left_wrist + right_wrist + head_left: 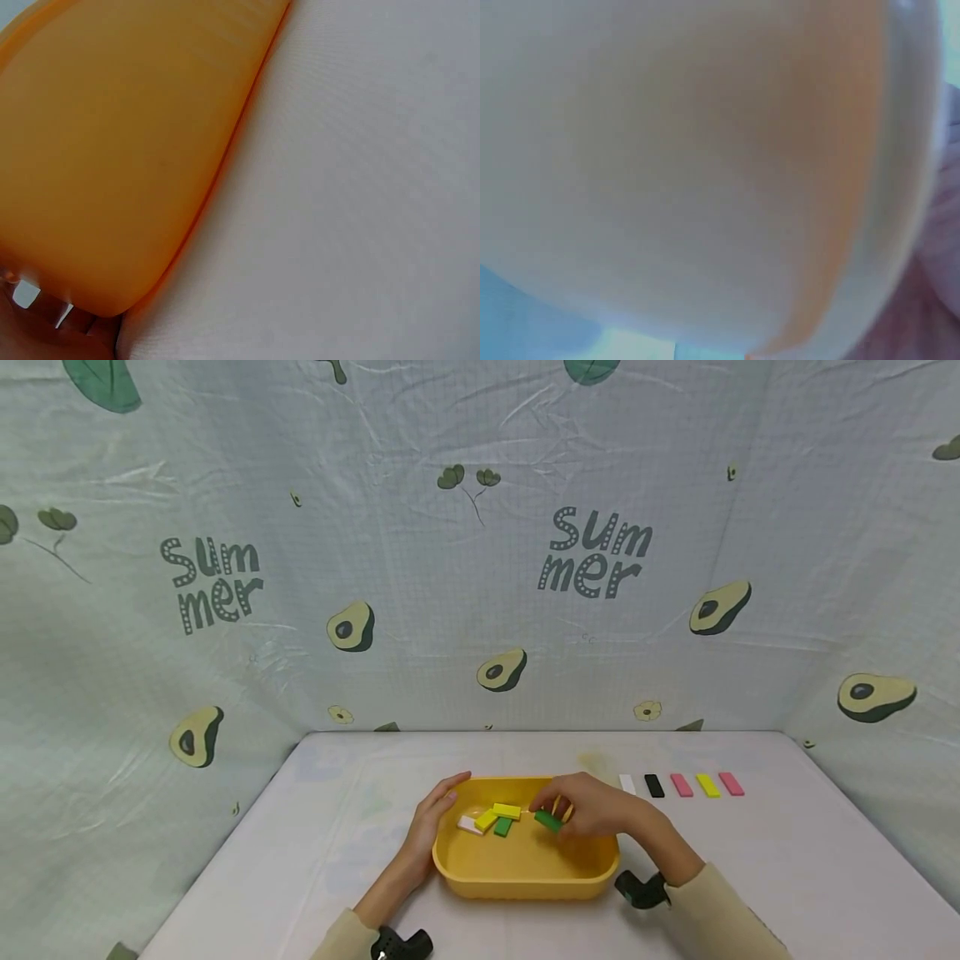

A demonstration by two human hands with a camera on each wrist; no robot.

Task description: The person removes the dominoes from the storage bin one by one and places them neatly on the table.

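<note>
While the right hand (592, 806) reaches over the far right rim of the yellow tray (525, 881), its fingers curl round a dark green block (548, 820) and pinch it just above the tray floor, near the tray's right side. Left hand (433, 817) lies flat against the tray's left wall, fingers straight and relaxed along the rim, holding nothing; judged a steadying brace so the tray does not slide on the table (787, 860) as the other hand works inside. Four more blocks lie loose in the tray toward its far left: a white block (469, 825), two yellow blocks (497, 815) touching each other, and a lighter green block (502, 827) beside them. Beyond the tray, toward the table's far right, a neat row of five blocks (681, 785) lies well apart from the tray: white, black, pink, yellow, pink, evenly spaced, as if laid out in order. Left wrist view shows only the tray's outer wall (112, 165) on the cloth, with fingertips (45, 322) at its base. Right wrist view is blurred; nothing there can be told.
</note>
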